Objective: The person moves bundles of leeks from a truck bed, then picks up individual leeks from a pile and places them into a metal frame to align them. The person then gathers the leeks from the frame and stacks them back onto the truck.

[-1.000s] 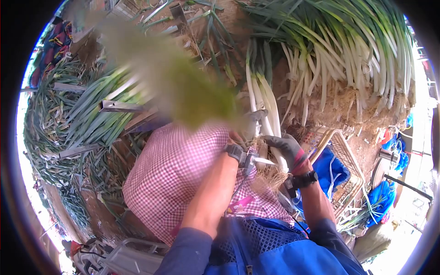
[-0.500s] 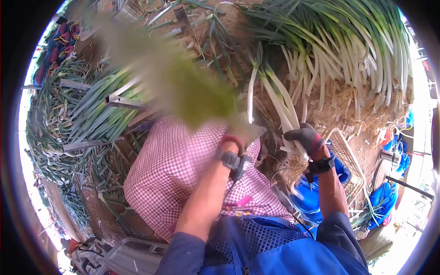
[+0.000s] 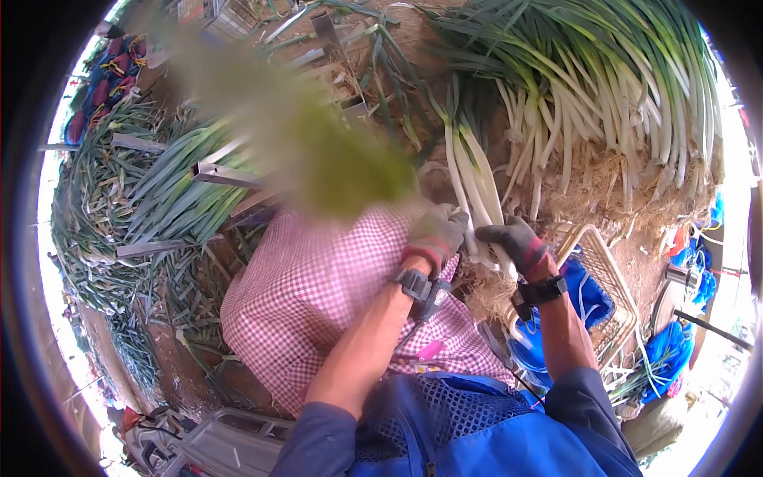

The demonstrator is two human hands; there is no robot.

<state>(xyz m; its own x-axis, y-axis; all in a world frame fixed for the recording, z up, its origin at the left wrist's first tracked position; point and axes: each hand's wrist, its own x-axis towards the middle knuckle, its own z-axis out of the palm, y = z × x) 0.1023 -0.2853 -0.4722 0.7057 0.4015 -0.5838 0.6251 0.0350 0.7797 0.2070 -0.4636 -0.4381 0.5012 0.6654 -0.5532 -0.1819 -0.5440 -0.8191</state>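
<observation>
A few long green onions stand between my hands, white stalks toward me and green leaves pointing away. My left hand, in a grey glove with a red cuff, closes on the lower stalks from the left. From the right, my gloved right hand pinches the same stalks near their base, its fingertips against the white part. Stringy roots hang below the hands. Part of the left fingers is hidden behind the glove.
A big heap of green onions lies at the upper right, roots toward me. Cut leaves are piled left, beside metal bars. A beige plastic basket stands right. A blurred green smear covers the upper middle. Checkered cloth covers my lap.
My left hand has moved right, bringing the single stalk near it up against the stalks in my right hand. My right hand has shifted slightly left.
</observation>
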